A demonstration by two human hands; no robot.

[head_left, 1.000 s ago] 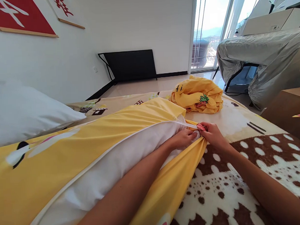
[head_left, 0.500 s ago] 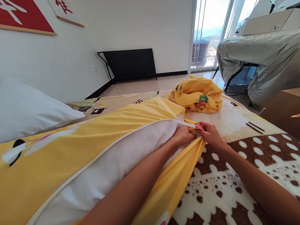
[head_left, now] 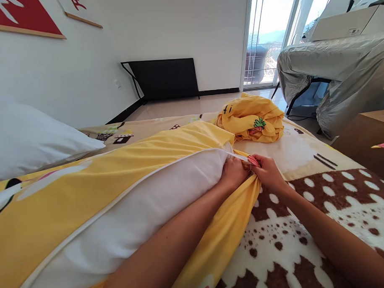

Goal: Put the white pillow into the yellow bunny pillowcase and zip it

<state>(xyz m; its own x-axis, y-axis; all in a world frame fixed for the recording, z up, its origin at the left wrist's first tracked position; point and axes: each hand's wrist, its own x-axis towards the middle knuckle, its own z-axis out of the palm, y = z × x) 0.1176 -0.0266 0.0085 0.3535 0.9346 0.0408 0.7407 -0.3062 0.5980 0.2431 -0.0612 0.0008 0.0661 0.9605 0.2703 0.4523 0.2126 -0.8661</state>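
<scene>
A yellow pillowcase with a printed pattern lies across the bed, its long pale-edged opening showing a plump white pillow inside. My left hand is in the far end of this opening, fingers curled closed around the cloth by the pillow's corner. Some of those fingertips are hidden. Touching it from the right, my right hand pinches the bunched pink and yellow edge of the pillowcase between thumb and fingers. The cloth is drawn tight toward both hands.
A crumpled yellow cloth bundle sits beyond my hands on the patterned bed cover. Another white pillow lies at left. A black folded frame leans by the wall. At right stand a plastic-draped piece and a brown cabinet.
My view has shifted slightly. The left hand's knuckles have turned up a little at the corner, while the right hand keeps its pinch on the edge.
</scene>
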